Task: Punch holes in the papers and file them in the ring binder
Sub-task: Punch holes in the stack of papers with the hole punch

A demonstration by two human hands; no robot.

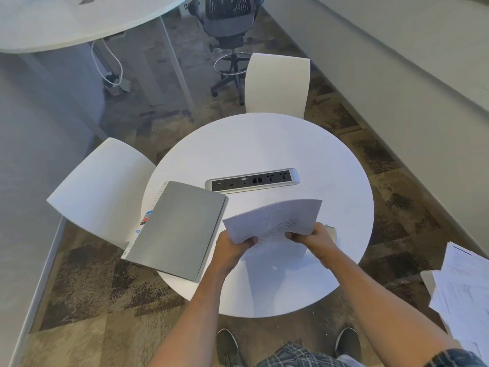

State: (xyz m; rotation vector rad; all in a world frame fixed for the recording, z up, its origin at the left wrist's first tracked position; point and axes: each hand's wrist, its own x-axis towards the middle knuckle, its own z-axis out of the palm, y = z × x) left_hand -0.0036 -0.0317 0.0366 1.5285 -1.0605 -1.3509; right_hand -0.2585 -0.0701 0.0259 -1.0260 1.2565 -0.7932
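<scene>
Fingers (251,241) of both hands pinch the papers' (275,221) near edge above the table (264,144), right of the binder (174,229); thin, floppy sheets, best held at both sides.

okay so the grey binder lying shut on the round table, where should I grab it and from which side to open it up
Judging by its pose, take the ring binder by the free edge of its top cover, the left long side where the index tabs stick out; the spine seems to run along the right. Come in from the left with the left hand, once it lets go of the papers, thumb under the cover, and swing it over.
</scene>
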